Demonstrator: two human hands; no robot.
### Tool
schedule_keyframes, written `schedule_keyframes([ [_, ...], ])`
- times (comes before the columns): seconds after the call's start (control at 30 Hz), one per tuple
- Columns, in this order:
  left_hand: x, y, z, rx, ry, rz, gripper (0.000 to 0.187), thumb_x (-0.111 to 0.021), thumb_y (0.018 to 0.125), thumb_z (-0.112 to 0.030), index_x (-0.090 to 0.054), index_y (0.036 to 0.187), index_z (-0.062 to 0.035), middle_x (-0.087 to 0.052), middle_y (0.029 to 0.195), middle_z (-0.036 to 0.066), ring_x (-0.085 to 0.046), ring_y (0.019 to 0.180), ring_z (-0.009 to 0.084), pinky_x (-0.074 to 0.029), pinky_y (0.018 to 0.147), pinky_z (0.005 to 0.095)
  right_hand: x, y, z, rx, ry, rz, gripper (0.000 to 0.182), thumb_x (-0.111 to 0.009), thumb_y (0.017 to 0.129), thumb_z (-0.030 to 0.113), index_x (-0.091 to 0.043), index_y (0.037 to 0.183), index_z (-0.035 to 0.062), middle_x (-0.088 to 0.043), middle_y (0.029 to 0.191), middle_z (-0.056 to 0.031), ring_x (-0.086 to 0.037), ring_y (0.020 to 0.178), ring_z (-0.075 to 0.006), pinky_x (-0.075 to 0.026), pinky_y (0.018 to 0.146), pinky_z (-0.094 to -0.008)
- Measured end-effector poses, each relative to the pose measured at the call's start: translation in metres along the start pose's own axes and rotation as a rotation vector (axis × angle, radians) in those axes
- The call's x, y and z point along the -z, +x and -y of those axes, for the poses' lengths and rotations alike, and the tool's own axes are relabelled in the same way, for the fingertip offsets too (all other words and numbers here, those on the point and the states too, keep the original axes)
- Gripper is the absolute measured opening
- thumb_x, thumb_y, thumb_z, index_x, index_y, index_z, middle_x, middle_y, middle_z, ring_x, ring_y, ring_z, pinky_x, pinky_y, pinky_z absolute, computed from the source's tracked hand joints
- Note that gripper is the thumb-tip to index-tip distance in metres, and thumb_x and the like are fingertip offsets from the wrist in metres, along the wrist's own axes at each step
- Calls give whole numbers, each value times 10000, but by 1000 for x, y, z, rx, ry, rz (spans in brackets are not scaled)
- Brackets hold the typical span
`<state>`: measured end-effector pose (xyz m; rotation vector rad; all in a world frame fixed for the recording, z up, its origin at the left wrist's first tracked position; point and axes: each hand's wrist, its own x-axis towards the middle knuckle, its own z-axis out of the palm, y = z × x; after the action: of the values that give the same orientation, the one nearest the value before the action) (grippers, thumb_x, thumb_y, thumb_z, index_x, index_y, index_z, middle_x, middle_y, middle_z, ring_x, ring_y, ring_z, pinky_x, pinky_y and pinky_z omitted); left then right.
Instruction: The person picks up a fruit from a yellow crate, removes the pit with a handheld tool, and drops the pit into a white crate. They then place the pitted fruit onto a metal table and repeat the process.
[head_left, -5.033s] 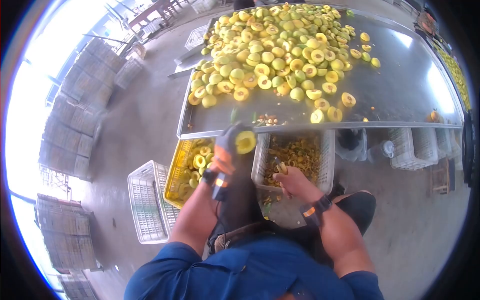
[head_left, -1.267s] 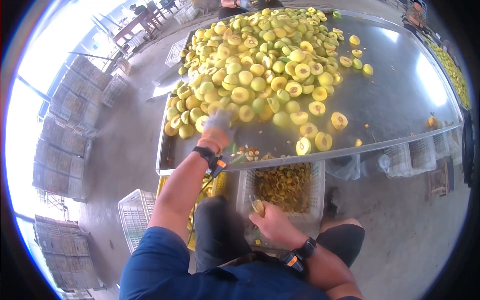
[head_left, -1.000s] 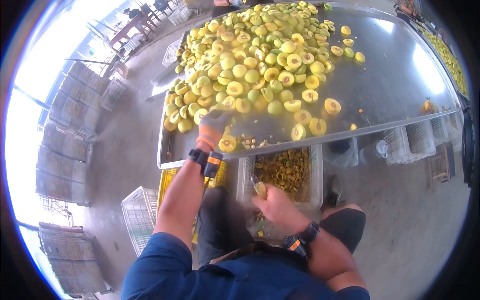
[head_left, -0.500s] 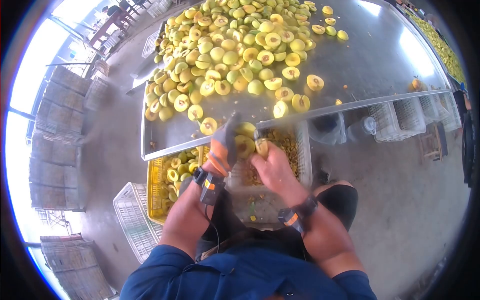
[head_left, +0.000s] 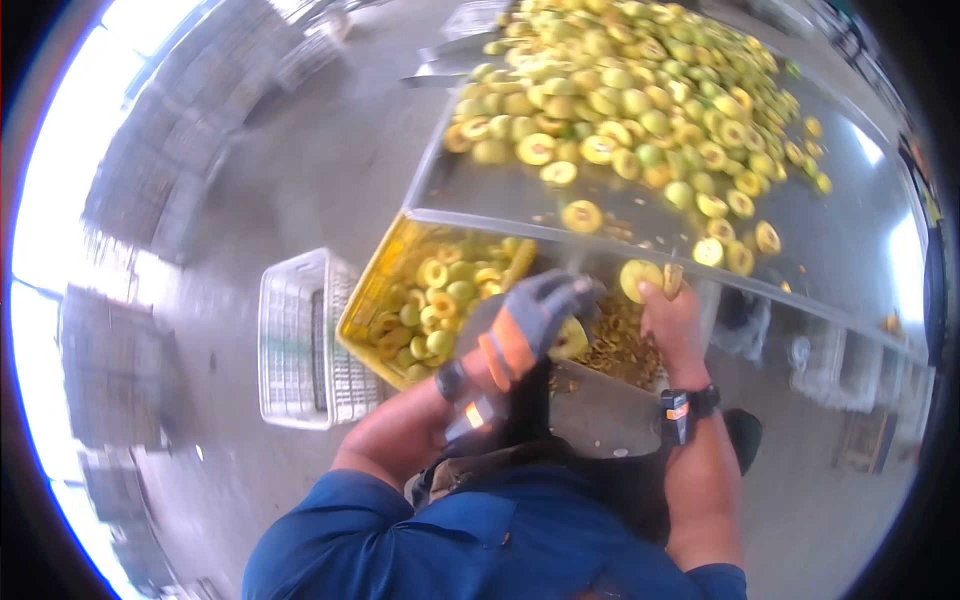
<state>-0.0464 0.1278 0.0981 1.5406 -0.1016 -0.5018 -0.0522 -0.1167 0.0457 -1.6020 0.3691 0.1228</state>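
Gripped a tool [head_left: 673, 284] in the closed right hand [head_left: 672, 325], with a fruit half [head_left: 637, 278] just left, at the thumb; had another half [head_left: 571, 340] palm-side of the loosely curled left hand [head_left: 538, 305], facing the right, hold unclear.

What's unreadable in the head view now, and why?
Head view, left hand: whether it grips the fruit half beside its palm; glove and blur hide the contact.
Head view, tool in right hand: tip too small and blurred.
Head view, scrap crate: far side hidden by the table.
Head view, fruit pile: far end cut off by upper edge.
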Motion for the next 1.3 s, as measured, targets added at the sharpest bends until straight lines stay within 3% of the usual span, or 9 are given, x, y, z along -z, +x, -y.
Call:
schedule_keyframes([
  [0.33,53,-79,41,-125,-134,-52,276,-700,1047,-249,-751,1233,-52,-744,998,60,-658,877,143,-543,803,309,-172,31,41,463,-590,171,382,-753,901,309,-715,1060,-37,-732,944,-275,-718,908,-457,-563,808,-475],
  [0.43,78,-69,48,-884,399,-286,250,-727,987,-147,-724,1208,-28,-738,984,111,-708,901,245,-557,825,333,-194,36,43,465,-616,92,416,-730,933,305,-651,1111,-62,-721,909,-261,-723,870,-419,-557,793,-474],
  [0.53,94,-89,15,-602,333,-358,264,-729,933,-80,-703,1187,-10,-736,978,148,-729,946,330,-568,850,353,-181,11,39,378,-433,170,350,-710,956,271,-650,1088,-47,-712,859,-212,-711,806,-336,-557,771,-440],
  [0.57,99,-81,29,-485,294,-389,266,-535,1059,-71,-705,1253,-3,-770,1013,89,-751,941,221,-586,861,325,-175,-9,47,245,-402,221,268,-695,977,235,-652,1062,-15,-686,820,-111,-671,756,-220,-542,726,-379],
  [0.77,105,-49,53,-219,-419,-357,506,-402,1174,-368,-685,1271,40,-748,1131,133,-717,1008,196,-586,882,323,-164,-92,63,-101,-360,458,184,-716,967,185,-640,1018,26,-626,806,-2,-572,737,-102,-497,675,-324],
  [0.97,98,-49,45,-250,-382,-353,516,-400,1167,-389,-703,1251,20,-749,1090,114,-711,967,183,-579,878,316,-180,-99,45,200,-567,390,237,-670,949,195,-603,1028,-19,-657,844,-252,-647,800,-459,-512,738,-481],
  [1.07,105,-43,56,-447,-11,-398,412,-431,1161,-291,-706,1249,4,-753,1052,108,-714,927,181,-583,845,314,-183,-104,42,225,-615,351,258,-667,955,171,-613,1093,-40,-661,856,-241,-642,786,-402,-516,756,-466],
  [1.17,100,-44,51,-219,-330,-311,334,-484,1139,-220,-724,1209,1,-755,1001,95,-719,885,168,-582,806,309,-184,-109,38,227,-751,336,257,-651,961,161,-611,1118,-39,-681,917,-260,-659,834,-408,-521,783,-468],
  [1.3,94,-39,51,-249,-102,-276,316,-522,1117,-208,-743,1126,17,-768,960,92,-726,822,169,-578,762,312,-169,-107,42,263,-706,451,248,-633,959,179,-600,1049,-50,-672,927,-336,-661,915,-534,-532,760,-547],
])
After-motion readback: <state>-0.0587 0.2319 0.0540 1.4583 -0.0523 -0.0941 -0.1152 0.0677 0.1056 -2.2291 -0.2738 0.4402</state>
